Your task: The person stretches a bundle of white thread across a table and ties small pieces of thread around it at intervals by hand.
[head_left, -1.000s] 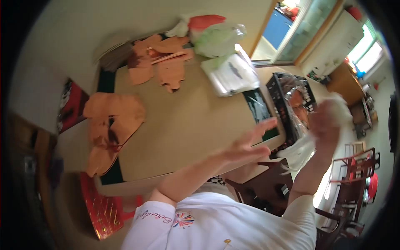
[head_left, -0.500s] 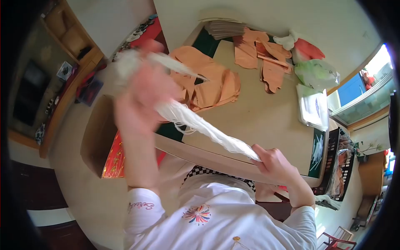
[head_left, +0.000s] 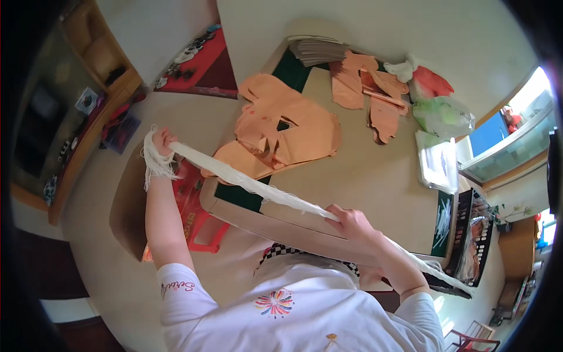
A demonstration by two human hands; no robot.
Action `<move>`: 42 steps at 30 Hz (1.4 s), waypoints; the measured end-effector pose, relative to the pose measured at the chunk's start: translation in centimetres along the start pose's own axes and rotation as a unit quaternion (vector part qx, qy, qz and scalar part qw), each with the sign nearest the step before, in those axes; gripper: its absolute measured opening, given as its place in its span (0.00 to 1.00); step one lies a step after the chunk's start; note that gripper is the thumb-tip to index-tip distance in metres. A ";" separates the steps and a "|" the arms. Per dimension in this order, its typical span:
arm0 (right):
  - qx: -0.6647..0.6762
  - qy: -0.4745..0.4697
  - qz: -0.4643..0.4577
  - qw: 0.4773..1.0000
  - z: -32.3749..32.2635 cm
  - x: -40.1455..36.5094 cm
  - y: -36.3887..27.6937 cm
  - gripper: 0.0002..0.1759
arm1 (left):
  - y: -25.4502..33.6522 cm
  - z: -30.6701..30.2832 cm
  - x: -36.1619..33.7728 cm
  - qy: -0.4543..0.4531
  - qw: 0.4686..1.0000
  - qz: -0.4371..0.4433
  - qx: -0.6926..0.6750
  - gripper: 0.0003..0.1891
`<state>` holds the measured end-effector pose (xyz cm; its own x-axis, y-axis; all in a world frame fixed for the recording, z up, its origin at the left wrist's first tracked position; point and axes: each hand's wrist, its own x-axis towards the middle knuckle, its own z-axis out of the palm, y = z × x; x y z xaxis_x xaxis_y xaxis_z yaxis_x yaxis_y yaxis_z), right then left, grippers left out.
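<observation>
A long hank of white string (head_left: 252,185) is stretched taut on a slant over the table's near edge. At its upper left end, my left hand (head_left: 164,142) is closed round the bundle, with loose loops hanging over the wrist. My right hand (head_left: 352,224) grips the hank lower down at the right. Past this hand the string trails along the forearm to a loose tail (head_left: 440,271) beside the black crate. Beyond the string, orange cut-out sheets (head_left: 305,135) lie on the table (head_left: 375,176).
More orange pieces (head_left: 347,82) and a grey stack of sheets (head_left: 316,51) lie at the back. A greenish plastic bag (head_left: 443,115) and a clear plastic pack (head_left: 437,161) are on the right. A black crate (head_left: 466,226) stands by the table's right end, a red stool (head_left: 218,237) below left.
My left hand has moved left and slightly down, drawing the hank out longer and straighter. My right hand has shifted slightly left, and a tail of string now shows beyond it.
</observation>
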<state>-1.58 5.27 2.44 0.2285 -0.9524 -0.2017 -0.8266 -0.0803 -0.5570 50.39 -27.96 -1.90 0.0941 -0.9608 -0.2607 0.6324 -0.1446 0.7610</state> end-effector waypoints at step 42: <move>-0.357 0.350 0.473 0.726 -12.5 -41.6 23.4 0.15 | -24.2 18.9 -26.8 -0.424 0.595 0.142 0.667 0.06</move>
<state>-36.87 39.31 7.81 -0.7250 -0.5774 0.3755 -0.5568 0.8122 0.1741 18.05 -3.19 -2.11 -0.7288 -0.6833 -0.0454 -0.5439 0.5374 0.6445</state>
